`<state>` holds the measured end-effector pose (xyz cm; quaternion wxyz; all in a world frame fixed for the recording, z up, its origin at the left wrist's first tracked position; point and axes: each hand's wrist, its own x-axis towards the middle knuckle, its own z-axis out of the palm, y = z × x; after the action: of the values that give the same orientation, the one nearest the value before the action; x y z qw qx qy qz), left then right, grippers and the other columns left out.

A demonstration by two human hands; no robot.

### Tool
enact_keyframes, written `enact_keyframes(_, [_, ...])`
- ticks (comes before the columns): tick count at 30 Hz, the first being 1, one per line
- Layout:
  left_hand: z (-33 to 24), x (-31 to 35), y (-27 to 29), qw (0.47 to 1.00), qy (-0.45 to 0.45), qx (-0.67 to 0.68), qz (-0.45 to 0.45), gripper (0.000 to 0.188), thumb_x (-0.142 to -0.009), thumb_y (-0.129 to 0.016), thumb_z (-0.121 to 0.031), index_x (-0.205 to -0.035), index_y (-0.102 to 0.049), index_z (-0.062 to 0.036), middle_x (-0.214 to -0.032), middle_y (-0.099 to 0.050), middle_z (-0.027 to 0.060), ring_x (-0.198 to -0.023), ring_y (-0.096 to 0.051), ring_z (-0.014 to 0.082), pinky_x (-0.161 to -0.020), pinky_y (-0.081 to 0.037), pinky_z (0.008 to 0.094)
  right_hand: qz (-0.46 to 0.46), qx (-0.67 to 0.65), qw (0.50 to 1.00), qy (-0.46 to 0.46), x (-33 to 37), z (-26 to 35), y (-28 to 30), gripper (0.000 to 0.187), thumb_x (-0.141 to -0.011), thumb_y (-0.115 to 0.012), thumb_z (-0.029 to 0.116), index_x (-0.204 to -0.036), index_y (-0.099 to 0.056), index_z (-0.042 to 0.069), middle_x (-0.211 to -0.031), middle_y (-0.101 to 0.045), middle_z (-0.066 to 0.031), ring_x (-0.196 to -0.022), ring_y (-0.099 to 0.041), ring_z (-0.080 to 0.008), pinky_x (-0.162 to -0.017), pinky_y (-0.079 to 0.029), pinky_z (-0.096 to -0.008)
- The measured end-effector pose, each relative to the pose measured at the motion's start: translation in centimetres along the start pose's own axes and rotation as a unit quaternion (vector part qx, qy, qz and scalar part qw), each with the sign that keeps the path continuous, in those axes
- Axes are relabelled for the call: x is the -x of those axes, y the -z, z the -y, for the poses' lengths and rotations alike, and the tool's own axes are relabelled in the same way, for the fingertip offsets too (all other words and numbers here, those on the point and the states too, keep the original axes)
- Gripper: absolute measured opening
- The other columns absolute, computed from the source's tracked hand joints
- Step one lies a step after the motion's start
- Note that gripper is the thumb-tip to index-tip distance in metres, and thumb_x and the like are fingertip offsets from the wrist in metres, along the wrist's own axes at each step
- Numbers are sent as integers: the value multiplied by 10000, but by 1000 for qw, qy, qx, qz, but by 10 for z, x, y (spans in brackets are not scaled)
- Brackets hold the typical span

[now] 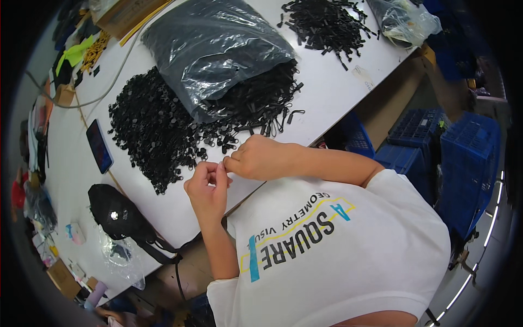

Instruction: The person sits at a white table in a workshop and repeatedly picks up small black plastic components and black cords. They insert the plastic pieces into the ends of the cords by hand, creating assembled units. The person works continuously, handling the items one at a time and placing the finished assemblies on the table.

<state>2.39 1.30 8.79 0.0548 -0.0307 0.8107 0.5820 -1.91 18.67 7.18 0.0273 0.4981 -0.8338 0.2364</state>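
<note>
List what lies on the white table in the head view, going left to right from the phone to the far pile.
Blue phone → big heap of small black parts → left hand → right hand, fingertips meeting the left's → smaller pile of black parts → clear plastic bag.

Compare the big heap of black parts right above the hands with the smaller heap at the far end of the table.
The near heap of black parts is much larger and spreads wide; the far heap of black parts is compact. The near heap spills from under a grey plastic bag; the far heap lies bare on the white table. The near heap lies just beyond both hands, the far one well away from them. Both are small black pieces, loosely piled.
</note>
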Motion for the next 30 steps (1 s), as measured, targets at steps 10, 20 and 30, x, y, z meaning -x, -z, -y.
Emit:
enact_keyframes(10, [11, 8, -14, 983, 56, 165, -54, 167, -914, -566, -103, -777, -549, -8, -587, -569, 28, -450, -470, 47, -410, -338, 181, -22, 11, 998, -65, 5, 12, -10, 146, -811, -581, 141, -755, -531, 16, -574, -575, -63, -499, -604, -215, -426, -463, -326])
enact_keyframes(20, [25, 6, 2, 954, 153, 212, 147, 106, -907, -541, -48, -834, -580, 19, -611, -536, 11, -491, -476, 63, -472, -373, 191, 51, -20, 998, -17, 7, 5, 2, 227, -828, -600, 211, -735, -513, 23, -532, -547, -53, -468, -586, -238, -408, -449, -356])
enact_keyframes(30, [6, 14, -20, 967, -7, 240, -86, 158, -908, -587, -99, -946, -609, 53, -735, -579, 43, -609, -503, 79, -524, -388, 204, -60, -160, 985, -30, 6, 9, 12, 217, -782, -631, 201, -650, -529, 62, -490, -508, -53, -395, -500, -242, -381, -384, -354])
